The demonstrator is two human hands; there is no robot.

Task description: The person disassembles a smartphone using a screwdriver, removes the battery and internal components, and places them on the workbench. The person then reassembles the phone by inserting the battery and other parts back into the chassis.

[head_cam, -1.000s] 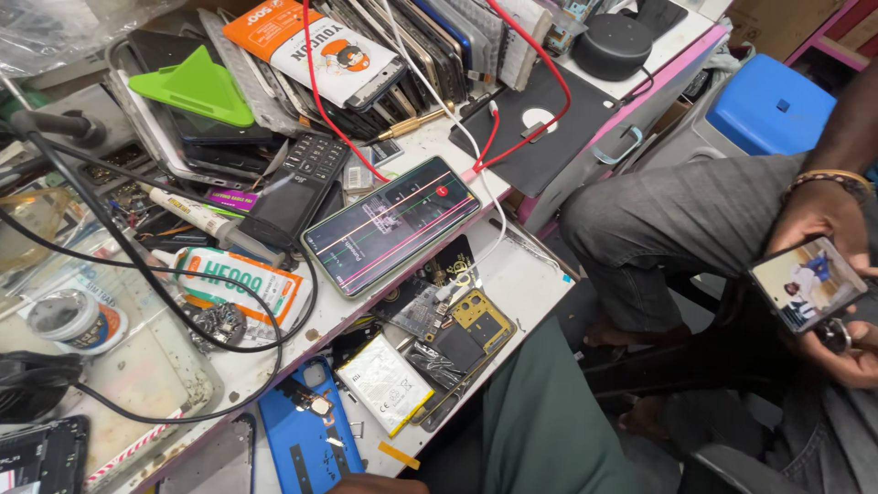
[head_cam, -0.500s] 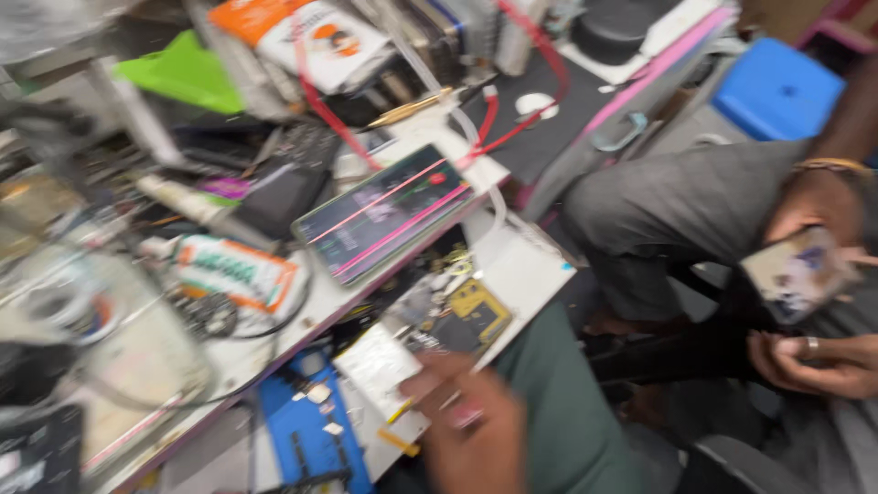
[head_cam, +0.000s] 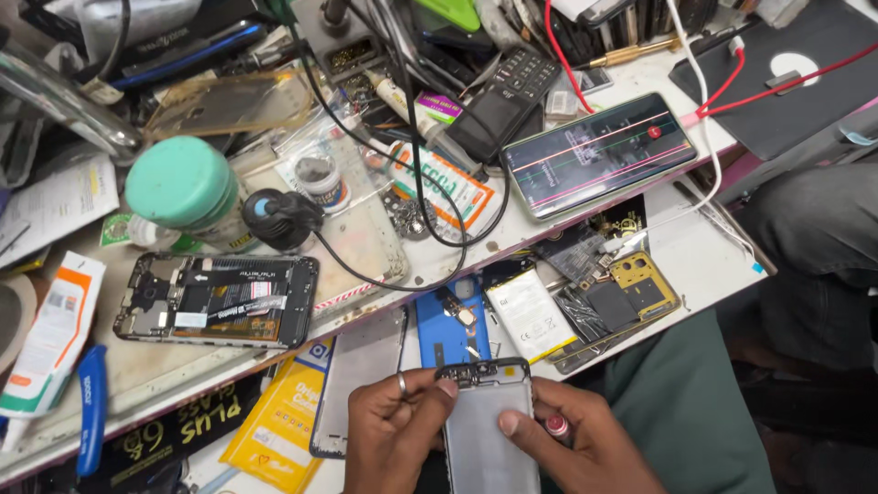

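My left hand (head_cam: 391,430) and my right hand (head_cam: 576,444) hold a grey phone frame (head_cam: 489,430) between them at the bottom centre, over my lap. The left thumb rests on its top edge, where a dark strip of parts shows. The right thumb presses on the frame's grey plate. A small red-tipped object (head_cam: 556,425) sits in the right hand. Just beyond the frame lie a blue mat (head_cam: 450,340), a white battery (head_cam: 530,315) and a gold circuit board (head_cam: 645,285).
An opened phone body (head_cam: 218,299) lies on the bench at left. A phone with a lit, striped screen (head_cam: 599,154) lies at upper right beside a keypad phone (head_cam: 505,102). A green-lidded jar (head_cam: 183,187), black cables, tubes and packets crowd the bench. Another person's grey trouser leg (head_cam: 823,229) is at right.
The camera has swung left and down over the bench. My hands came into view and now hold the grey phone frame. The other person's hands with a phone have left the view.
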